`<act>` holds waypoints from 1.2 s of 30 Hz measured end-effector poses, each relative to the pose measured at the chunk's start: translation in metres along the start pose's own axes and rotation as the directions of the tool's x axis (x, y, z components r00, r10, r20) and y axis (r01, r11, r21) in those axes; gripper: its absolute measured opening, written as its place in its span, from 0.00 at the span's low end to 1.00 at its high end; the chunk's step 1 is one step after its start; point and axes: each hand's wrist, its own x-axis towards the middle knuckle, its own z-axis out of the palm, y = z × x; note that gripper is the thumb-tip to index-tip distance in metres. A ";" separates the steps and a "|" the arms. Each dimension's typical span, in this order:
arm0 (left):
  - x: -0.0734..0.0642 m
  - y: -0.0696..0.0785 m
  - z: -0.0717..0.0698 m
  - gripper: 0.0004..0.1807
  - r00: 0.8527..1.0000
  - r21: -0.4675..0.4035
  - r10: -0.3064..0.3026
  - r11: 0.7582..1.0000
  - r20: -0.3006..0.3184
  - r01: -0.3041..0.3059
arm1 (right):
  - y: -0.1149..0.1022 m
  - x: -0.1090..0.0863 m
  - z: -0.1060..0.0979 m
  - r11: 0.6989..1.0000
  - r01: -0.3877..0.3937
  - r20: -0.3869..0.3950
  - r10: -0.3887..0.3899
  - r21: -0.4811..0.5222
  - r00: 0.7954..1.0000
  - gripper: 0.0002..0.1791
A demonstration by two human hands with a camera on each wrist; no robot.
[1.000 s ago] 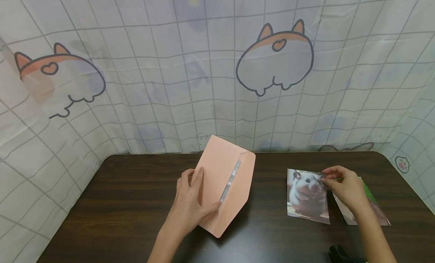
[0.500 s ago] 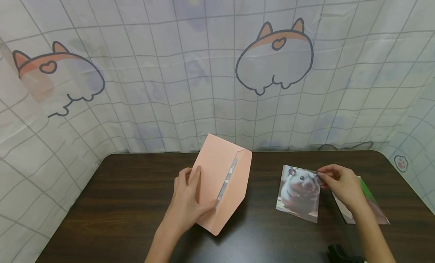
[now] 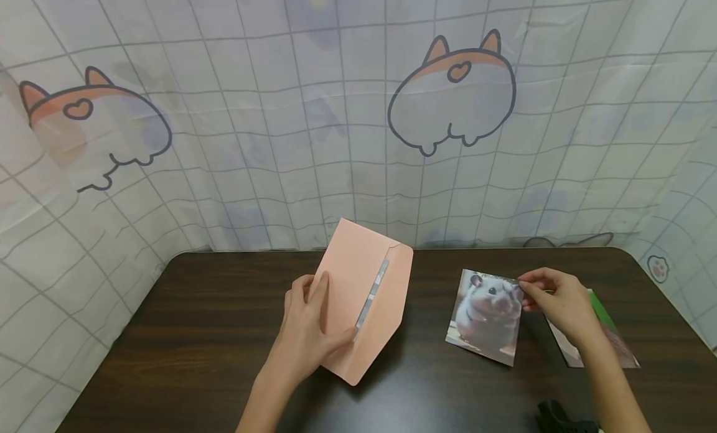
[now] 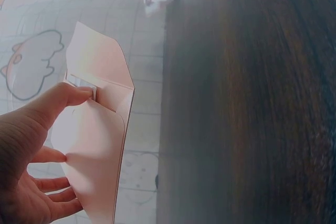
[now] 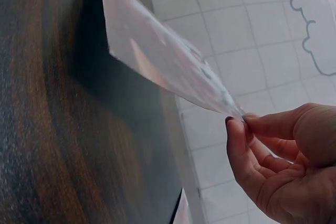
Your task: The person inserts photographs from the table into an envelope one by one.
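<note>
My left hand holds a pink envelope tilted above the table, thumb at its mouth and fingers along the side. The flap stands open in the left wrist view, and a greyish strip of something shows in the slot. Between thumb and fingertips, my right hand pinches the upper right corner of a hamster photo card. In the right wrist view that photo card is seen nearly edge-on, raised off the table. The envelope and the card are apart.
Under my right forearm lies another picture card with green and brown areas, partly hidden. A black object sits at the front edge of view. The dark wooden table ends at a patterned curtain.
My right hand has carried the hamster photo card leftward, towards the envelope, and the card has tilted. The left hand and envelope have shifted slightly left in view.
</note>
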 end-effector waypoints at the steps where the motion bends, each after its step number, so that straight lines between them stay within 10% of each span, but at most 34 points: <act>1: 0.000 0.000 0.000 0.52 1.000 0.000 -0.002 1.000 0.001 0.002 | -0.001 0.000 0.000 1.000 0.001 0.002 -0.001 0.004 1.000 0.12; 36: 0.000 -0.002 0.002 0.52 1.000 -0.013 -0.022 1.000 0.016 0.022 | -0.028 -0.006 0.001 0.989 0.067 0.036 -0.072 0.136 0.997 0.14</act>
